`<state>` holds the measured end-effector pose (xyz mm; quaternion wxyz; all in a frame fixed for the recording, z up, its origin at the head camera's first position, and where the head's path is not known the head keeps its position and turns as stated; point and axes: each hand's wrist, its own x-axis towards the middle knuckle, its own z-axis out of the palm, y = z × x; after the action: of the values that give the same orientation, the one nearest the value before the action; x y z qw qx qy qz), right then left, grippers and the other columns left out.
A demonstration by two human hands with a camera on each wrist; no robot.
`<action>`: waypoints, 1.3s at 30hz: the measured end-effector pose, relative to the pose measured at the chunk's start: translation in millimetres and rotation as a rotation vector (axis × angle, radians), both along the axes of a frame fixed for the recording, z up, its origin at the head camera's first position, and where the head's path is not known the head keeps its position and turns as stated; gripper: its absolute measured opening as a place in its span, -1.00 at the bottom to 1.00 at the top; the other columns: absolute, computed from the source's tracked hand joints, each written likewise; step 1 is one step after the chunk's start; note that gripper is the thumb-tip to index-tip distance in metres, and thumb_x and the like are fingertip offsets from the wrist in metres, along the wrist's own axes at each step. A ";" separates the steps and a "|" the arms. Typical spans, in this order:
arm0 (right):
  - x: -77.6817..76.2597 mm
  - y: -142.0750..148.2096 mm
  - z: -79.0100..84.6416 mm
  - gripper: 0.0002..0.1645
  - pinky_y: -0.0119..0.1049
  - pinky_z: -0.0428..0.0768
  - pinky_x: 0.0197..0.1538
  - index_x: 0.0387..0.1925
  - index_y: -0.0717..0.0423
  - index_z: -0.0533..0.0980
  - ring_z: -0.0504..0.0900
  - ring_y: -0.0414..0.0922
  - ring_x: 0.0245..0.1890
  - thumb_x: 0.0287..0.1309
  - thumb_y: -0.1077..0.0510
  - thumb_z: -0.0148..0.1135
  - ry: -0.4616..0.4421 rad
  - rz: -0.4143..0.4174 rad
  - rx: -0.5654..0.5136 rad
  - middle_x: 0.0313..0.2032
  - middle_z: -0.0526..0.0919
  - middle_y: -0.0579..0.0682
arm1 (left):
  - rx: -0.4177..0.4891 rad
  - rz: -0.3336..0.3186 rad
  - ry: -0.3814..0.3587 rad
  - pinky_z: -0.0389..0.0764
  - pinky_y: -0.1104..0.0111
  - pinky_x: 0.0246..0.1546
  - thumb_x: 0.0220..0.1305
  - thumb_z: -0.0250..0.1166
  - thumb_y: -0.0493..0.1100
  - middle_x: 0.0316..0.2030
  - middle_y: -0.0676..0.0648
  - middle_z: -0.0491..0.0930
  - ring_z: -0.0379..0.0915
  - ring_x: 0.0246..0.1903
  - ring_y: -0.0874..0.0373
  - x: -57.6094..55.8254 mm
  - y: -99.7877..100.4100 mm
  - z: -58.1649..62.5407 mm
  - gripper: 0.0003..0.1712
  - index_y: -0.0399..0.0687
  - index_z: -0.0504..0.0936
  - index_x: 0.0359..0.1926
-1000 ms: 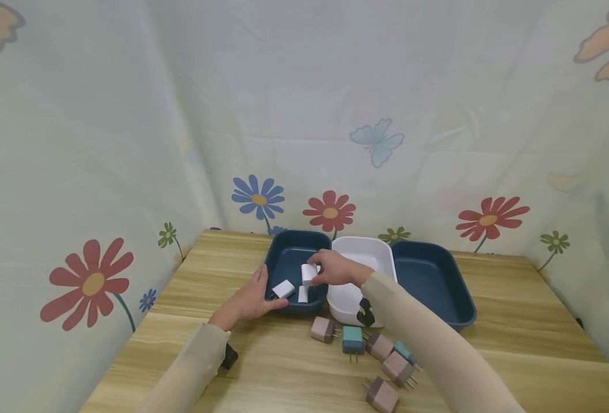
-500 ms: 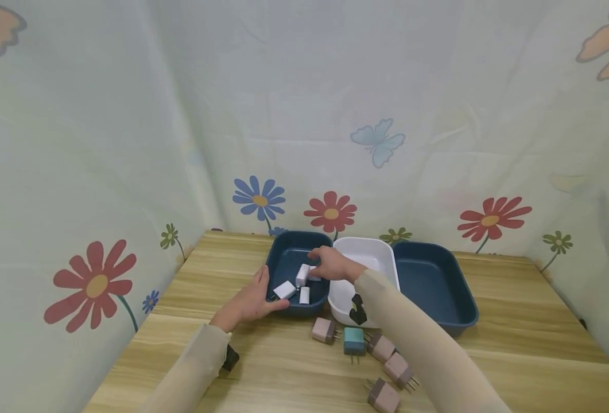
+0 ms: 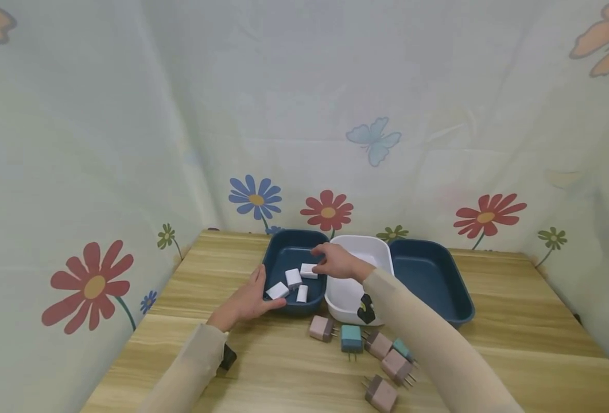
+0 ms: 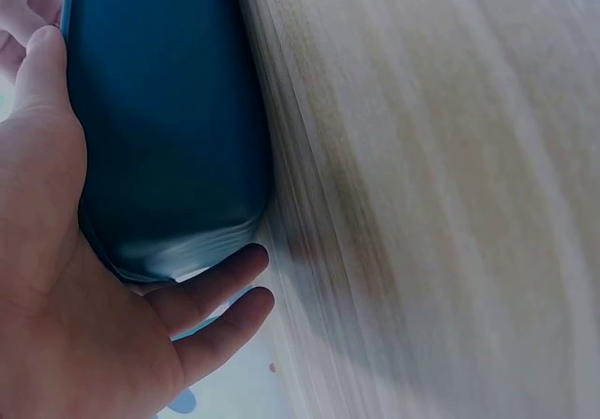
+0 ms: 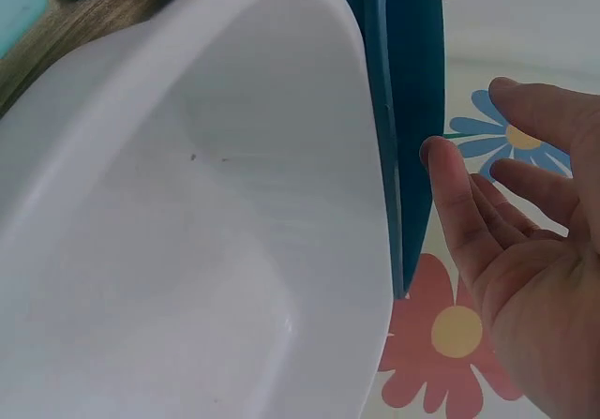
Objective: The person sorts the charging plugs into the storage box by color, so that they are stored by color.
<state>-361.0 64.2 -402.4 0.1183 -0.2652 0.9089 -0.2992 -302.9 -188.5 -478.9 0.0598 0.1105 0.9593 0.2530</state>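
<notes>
My left hand lies against the outside of the left blue bin, at its near left corner. In the left wrist view the thumb reaches the bin's rim and two fingers extend fairly straight past its end. Several white charger plugs lie inside that bin. Over its right edge hangs my right hand, fingers loosely bent, beside a white charger plug. The right wrist view shows a gap between thumb and fingers, holding nothing.
A white bin and a second blue bin stand in line to the right. In front lie pink charger plugs and teal ones, prongs out, on the wooden table. A printed curtain rises behind.
My right hand has let go of a white charger plug, which dropped into the left blue bin and came to rest further left. The left hand has stayed put.
</notes>
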 end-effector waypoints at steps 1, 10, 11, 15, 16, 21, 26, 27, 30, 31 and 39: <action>1.0 1.3 1.3 -0.42 -0.25 0.59 -0.08 0.20 0.22 0.40 0.63 -0.08 -0.09 0.16 0.15 0.29 0.002 -0.001 0.004 0.16 0.47 0.18 | 0.004 0.002 -0.003 0.14 -0.01 0.27 0.02 0.25 0.43 0.45 -0.31 -0.26 -0.06 0.36 -0.22 0.1 0.1 0.0 0.37 -0.29 -0.30 0.45; 14.8 15.3 13.3 -0.43 -0.26 0.59 -0.10 0.19 0.18 0.42 0.62 -0.11 -0.10 0.16 0.12 0.29 0.021 0.009 -0.009 0.12 0.50 0.11 | 0.019 -0.005 -0.011 0.12 -0.02 0.27 0.02 0.28 0.40 0.44 -0.33 -0.28 -0.11 0.37 -0.23 0.4 1.5 2.0 0.38 -0.33 -0.31 0.45; 17.3 17.5 15.1 -0.44 -0.25 0.59 -0.09 0.19 0.19 0.41 0.62 -0.10 -0.10 0.16 0.13 0.29 0.025 0.016 -0.012 0.12 0.50 0.12 | 0.018 -0.006 -0.011 0.12 -0.01 0.28 0.01 0.29 0.40 0.44 -0.33 -0.28 -0.11 0.37 -0.22 0.6 1.7 3.0 0.38 -0.33 -0.31 0.45; 25.5 28.4 21.2 -0.44 -0.25 0.59 -0.08 0.19 0.19 0.41 0.61 -0.09 -0.07 0.17 0.14 0.28 0.050 0.033 -0.003 0.10 0.52 0.10 | 0.000 -0.013 0.004 0.10 -0.02 0.28 0.00 0.31 0.38 0.43 -0.36 -0.28 -0.15 0.38 -0.23 2.0 2.5 8.4 0.37 -0.37 -0.26 0.44; 27.1 31.7 22.5 -0.44 -0.24 0.59 -0.09 0.19 0.19 0.41 0.60 -0.08 -0.07 0.17 0.14 0.28 0.055 0.036 -0.004 0.09 0.52 0.10 | -0.011 -0.014 0.010 0.10 -0.02 0.28 0.00 0.31 0.38 0.43 -0.36 -0.28 -0.15 0.38 -0.23 2.2 2.6 9.8 0.36 -0.37 -0.24 0.44; 32.2 51.2 27.2 -0.43 -0.22 0.59 -0.08 0.18 0.20 0.41 0.60 -0.05 -0.07 0.15 0.14 0.29 0.088 0.051 0.001 0.04 0.55 0.13 | -0.075 -0.054 0.067 0.11 -0.04 0.27 0.03 0.29 0.37 0.42 -0.39 -0.22 -0.15 0.38 -0.25 4.7 5.6 18.7 0.28 -0.37 -0.12 0.43; 36.0 69.4 30.0 -0.45 -0.21 0.59 -0.09 0.16 0.22 0.43 0.60 -0.05 -0.09 0.15 0.13 0.29 0.111 0.047 0.018 -0.01 0.58 0.12 | -0.155 -0.119 0.127 0.09 -0.04 0.28 0.10 0.26 0.33 0.40 -0.41 -0.10 -0.12 0.37 -0.27 9.6 13.3 30.3 0.16 -0.41 0.02 0.40; 36.7 72.6 30.0 -0.46 -0.21 0.59 -0.09 0.15 0.22 0.43 0.60 -0.05 -0.09 0.15 0.14 0.29 0.115 0.045 0.021 -0.02 0.58 0.11 | -0.171 -0.128 0.134 0.08 -0.04 0.28 0.11 0.26 0.32 0.40 -0.40 -0.08 -0.11 0.36 -0.27 11.1 15.5 32.9 0.14 -0.41 0.05 0.39; 38.1 80.5 28.2 -0.47 -0.21 0.59 -0.09 0.14 0.22 0.44 0.59 -0.05 -0.09 0.15 0.15 0.29 0.107 0.034 0.026 -0.02 0.58 0.12 | -0.211 -0.152 0.154 0.08 -0.02 0.29 0.14 0.24 0.31 0.38 -0.39 0.00 -0.06 0.35 -0.25 15.0 22.4 39.2 0.08 -0.41 0.12 0.37; 39.0 83.1 27.7 -0.47 -0.20 0.59 -0.08 0.14 0.23 0.44 0.59 -0.04 -0.08 0.16 0.15 0.29 0.104 0.032 0.026 -0.02 0.58 0.13 | -0.224 -0.160 0.162 0.08 -0.01 0.29 0.14 0.23 0.31 0.38 -0.38 0.03 -0.05 0.35 -0.24 16.3 25.3 41.2 0.07 -0.40 0.13 0.37; 53.9 109.3 24.2 -0.48 -0.18 0.60 -0.11 0.13 0.25 0.44 0.58 -0.02 -0.10 0.16 0.15 0.30 0.117 0.028 0.032 -0.03 0.58 0.17 | -0.247 -0.242 0.161 0.09 0.05 0.30 0.17 0.18 0.36 0.41 -0.24 0.04 -0.06 0.38 -0.11 26.7 55.9 53.7 0.05 -0.28 0.11 0.41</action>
<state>-307.0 173.6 -378.3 0.0732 -0.2930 0.9151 -0.2670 -276.3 -132.6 -425.2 0.0258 0.2367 0.9645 0.1144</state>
